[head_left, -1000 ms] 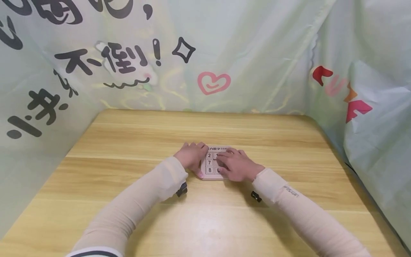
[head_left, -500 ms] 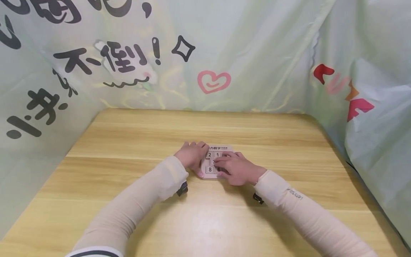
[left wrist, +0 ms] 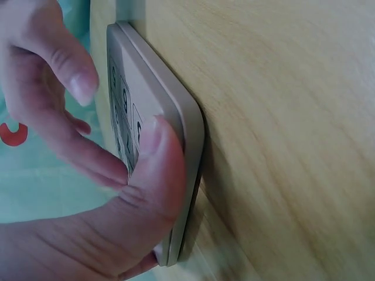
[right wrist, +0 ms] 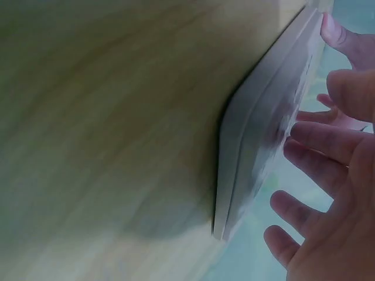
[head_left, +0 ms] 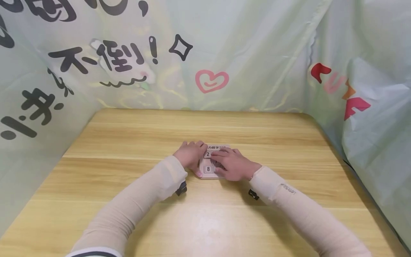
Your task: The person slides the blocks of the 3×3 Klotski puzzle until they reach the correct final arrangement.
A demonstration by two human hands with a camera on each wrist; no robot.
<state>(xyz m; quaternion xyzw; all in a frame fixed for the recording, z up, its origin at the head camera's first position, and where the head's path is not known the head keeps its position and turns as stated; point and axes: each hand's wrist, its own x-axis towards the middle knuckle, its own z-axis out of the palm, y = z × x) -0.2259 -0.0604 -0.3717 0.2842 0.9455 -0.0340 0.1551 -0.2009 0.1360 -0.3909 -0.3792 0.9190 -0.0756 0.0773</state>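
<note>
A flat, pale number sliding puzzle [head_left: 208, 176] lies on the wooden table, with black-numbered tiles. My left hand [head_left: 189, 155] grips its left side, the thumb [left wrist: 157, 167] pressed on the near left corner and the fingers at the far end. From the right, my right hand [head_left: 238, 165] reaches over the tiles, its fingertips at the upper and middle rows. Tiles 2 [head_left: 207, 154] and 8 [head_left: 208, 169] show in the left column, with a gap between them. A 7 shows partly beneath the right fingers, which hide most other tiles. The right fingers [right wrist: 319, 137] are loosely bent and spread.
The wood-grain table [head_left: 205, 217] extends around the puzzle. Printed fabric curtains [head_left: 257, 53] enclose its back and sides. A small black device [head_left: 181, 188] sits at the left wrist and another [head_left: 253, 194] at the right. A dark cable [head_left: 350, 166] runs along the right edge.
The 7 tile has slid from the left column to the middle one. My right hand dipped toward the viewer, then moved back up over the top row. My left hand has kept its hold.
</note>
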